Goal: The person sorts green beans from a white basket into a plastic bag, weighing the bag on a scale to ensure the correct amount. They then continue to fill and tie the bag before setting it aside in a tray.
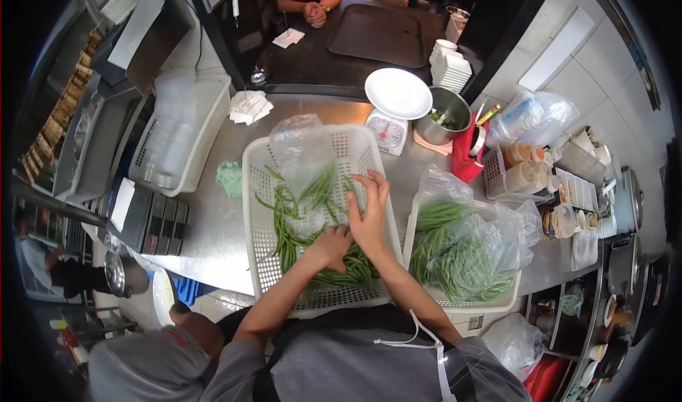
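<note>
A white perforated basket (252, 189) stands on the steel counter with loose green beans (286, 242) inside. My left hand (331, 248) lies on the beans near the basket's middle, its fingertips partly hidden among them. My right hand (369, 213) is raised over the basket's right part, fingers apart, with nothing seen in it. A clear plastic bag (298, 149) holding some beans lies at the basket's far end. To the right, a second white basket (462, 307) contains bagged green beans (469, 263).
Beyond the basket are a scale (387, 132) with a white plate (398, 93) and a metal pot (444, 118). A green cloth (229, 178) lies left. A person's clasped hands (315, 14) rest across the pass near a dark tray (376, 36). Another person (153, 359) is at lower left.
</note>
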Demonstrator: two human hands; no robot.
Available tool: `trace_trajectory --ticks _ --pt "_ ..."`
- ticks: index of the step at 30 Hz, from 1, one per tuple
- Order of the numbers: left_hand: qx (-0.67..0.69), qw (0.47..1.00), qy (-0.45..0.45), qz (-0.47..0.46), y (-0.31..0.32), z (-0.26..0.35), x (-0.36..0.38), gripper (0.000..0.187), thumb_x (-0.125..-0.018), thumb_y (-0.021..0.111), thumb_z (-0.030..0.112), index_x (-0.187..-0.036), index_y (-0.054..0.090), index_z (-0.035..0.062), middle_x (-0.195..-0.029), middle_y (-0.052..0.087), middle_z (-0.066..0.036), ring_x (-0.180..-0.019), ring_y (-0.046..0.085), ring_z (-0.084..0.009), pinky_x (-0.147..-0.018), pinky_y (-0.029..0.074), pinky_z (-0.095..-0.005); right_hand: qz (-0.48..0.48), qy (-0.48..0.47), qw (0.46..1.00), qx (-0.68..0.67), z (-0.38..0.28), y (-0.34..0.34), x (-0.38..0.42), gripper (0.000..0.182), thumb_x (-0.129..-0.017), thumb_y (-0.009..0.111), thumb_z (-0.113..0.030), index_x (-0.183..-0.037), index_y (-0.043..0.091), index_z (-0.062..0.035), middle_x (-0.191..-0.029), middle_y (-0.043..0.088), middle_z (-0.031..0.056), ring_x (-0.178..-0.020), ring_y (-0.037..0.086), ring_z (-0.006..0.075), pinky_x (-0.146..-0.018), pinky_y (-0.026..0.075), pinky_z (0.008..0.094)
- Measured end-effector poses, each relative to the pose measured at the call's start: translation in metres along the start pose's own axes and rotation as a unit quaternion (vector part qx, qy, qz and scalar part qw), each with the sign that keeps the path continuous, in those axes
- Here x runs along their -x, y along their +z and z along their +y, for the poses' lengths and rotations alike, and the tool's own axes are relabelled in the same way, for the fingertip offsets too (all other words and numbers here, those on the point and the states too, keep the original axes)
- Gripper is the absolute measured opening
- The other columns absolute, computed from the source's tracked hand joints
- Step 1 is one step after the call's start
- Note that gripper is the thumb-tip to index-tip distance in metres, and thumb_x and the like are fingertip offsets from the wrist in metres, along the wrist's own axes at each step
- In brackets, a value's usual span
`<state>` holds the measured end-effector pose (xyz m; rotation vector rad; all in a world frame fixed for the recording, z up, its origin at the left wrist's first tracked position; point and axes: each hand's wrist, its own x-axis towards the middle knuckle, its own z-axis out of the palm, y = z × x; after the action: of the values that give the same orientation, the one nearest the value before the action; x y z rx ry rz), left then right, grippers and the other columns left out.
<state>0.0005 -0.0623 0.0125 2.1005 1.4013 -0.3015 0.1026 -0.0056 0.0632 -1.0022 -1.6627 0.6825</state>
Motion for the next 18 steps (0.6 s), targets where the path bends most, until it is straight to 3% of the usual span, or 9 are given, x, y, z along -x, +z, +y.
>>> trace_trajectory --ticks 2,3,7,9,10,11,14,18 --pt "0.025 0.999 0.013 0.03 0.0 -0.012 0.001 0.082 -0.054 0.076 0.023 -0.122 0.038 -0.0013 -0.12 0.043 -0.023 -0.111 0.044 -0.0385 -0.089 0.043 -0.0422 0.013 0.013 1.0 -0.008 0.001 -0.001 -0.001 0.027 -0.082 0.054 -0.007 -0.109 0.052 -0.0037 -0.12 0.037 0.0183 -0.114 0.037 0.0334 -0.095 0.032 0.0395" --pt "0.124 0.992 0.02 -0.007 -0.009 -0.018 0.003 0.076 -0.057 0.073 0.02 -0.12 0.038 -0.0033 -0.117 0.045 -0.025 -0.111 0.045 -0.0358 -0.091 0.041 -0.0405 0.014 0.021 1.0 -0.006 0.001 -0.004 -0.002 0.025 -0.084 0.052 -0.007 -0.109 0.051 -0.0034 -0.12 0.036 0.0172 -0.115 0.037 0.0316 -0.096 0.031 0.0388" --pt "0.281 0.95 0.13 0.048 -0.027 -0.039 0.025 0.073 -0.06 0.067 0.017 -0.121 0.034 -0.0089 -0.115 0.046 -0.027 -0.112 0.043 -0.0365 -0.096 0.034 -0.0373 0.044 0.047 0.996 -0.065 0.007 -0.008 -0.002 0.024 -0.087 0.049 -0.009 -0.11 0.05 -0.0013 -0.113 0.043 0.0172 -0.108 0.045 0.0286 -0.092 0.035 0.0377" --pt "0.293 0.945 0.107 0.103 -0.027 -0.044 0.039 0.072 -0.061 0.066 0.015 -0.122 0.034 -0.0072 -0.114 0.046 -0.023 -0.11 0.044 -0.0308 -0.096 0.034 -0.0344 0.034 0.083 0.986 -0.14 0.017 -0.006 -0.001 0.026 -0.09 0.047 -0.014 -0.112 0.048 -0.0001 -0.108 0.049 0.017 -0.103 0.05 0.0253 -0.091 0.037 0.0359" --pt "0.298 0.941 0.094 0.131 -0.029 -0.045 0.046 0.072 -0.062 0.066 0.014 -0.123 0.034 -0.0063 -0.113 0.047 -0.021 -0.11 0.045 -0.0279 -0.096 0.034 -0.0329 0.015 0.117 0.977 -0.179 0.021 -0.004 0.0 0.03 -0.092 0.046 -0.019 -0.114 0.047 0.0006 -0.106 0.051 0.0168 -0.101 0.051 0.0241 -0.091 0.037 0.0352" --pt "0.339 0.933 0.072 0.096 -0.032 -0.047 0.054 0.076 -0.063 0.064 0.008 -0.129 0.029 -0.004 -0.117 0.046 -0.016 -0.112 0.043 -0.02 -0.095 0.034 -0.03 -0.004 0.15 0.965 -0.217 0.023 -0.002 0.001 0.035 -0.093 0.044 -0.024 -0.116 0.045 0.0014 -0.104 0.053 0.0166 -0.098 0.053 0.023 -0.09 0.038 0.0345" --pt "0.556 0.818 0.072 0.127 -0.031 -0.036 0.071 0.079 -0.064 0.061 0.0 -0.134 0.025 -0.0009 -0.121 0.044 -0.011 -0.112 0.041 -0.0149 -0.095 0.034 -0.0283 -0.084 0.224 0.938 -0.251 0.02 -0.002 0.003 0.048 -0.094 0.038 -0.038 -0.125 0.041 0.0001 -0.107 0.056 0.0144 -0.101 0.053 0.0209 -0.092 0.038 0.0349" --pt "0.598 0.785 0.066 0.147 -0.03 -0.023 0.08 0.084 -0.065 0.059 -0.002 -0.138 0.018 0.0002 -0.128 0.039 -0.009 -0.115 0.039 -0.0151 -0.097 0.032 -0.0277 -0.205 0.309 0.889 -0.269 0.016 0.001 0.007 0.061 -0.093 0.032 -0.049 -0.13 0.036 -0.0011 -0.114 0.056 0.0146 -0.107 0.051 0.02 -0.092 0.038 0.0342"
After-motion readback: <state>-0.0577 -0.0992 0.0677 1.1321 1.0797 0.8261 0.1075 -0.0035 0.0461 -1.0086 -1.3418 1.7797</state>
